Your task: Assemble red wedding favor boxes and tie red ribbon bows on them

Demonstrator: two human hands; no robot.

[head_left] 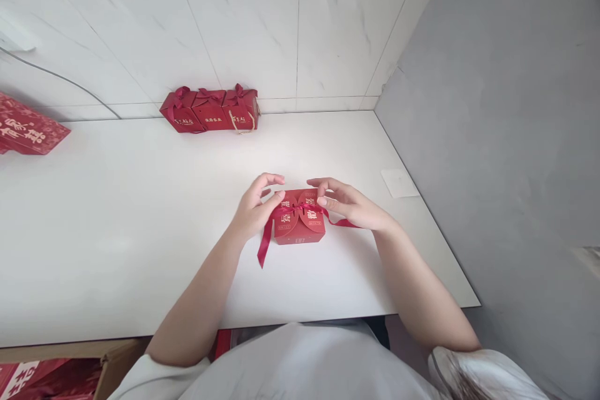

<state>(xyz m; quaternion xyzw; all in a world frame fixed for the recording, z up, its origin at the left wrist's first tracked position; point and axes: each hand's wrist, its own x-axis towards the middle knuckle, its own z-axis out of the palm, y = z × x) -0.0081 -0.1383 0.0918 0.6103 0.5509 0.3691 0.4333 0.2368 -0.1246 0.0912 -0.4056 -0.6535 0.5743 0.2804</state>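
Note:
A small red gift box (pixel 299 239) with gold characters and curved interlocking top flaps sits on the white table in front of me. A dark red ribbon (pixel 265 244) crosses its top and is knotted at the middle. One tail hangs down on the left; the other trails off to the right. My left hand (pixel 257 207) is at the box's left side, thumb at the top edge, fingers curved and apart. At the right side is my right hand (pixel 347 203), its fingers spread and its thumb by the ribbon. Neither hand visibly grips anything.
Three red boxes with ribbon bows (pixel 209 111) stand in a row against the tiled wall. At the far left lies a red printed bag (pixel 30 128). A white paper square (pixel 399 183) lies by the right wall. A cardboard carton (pixel 115 359) holds red packaging below the table.

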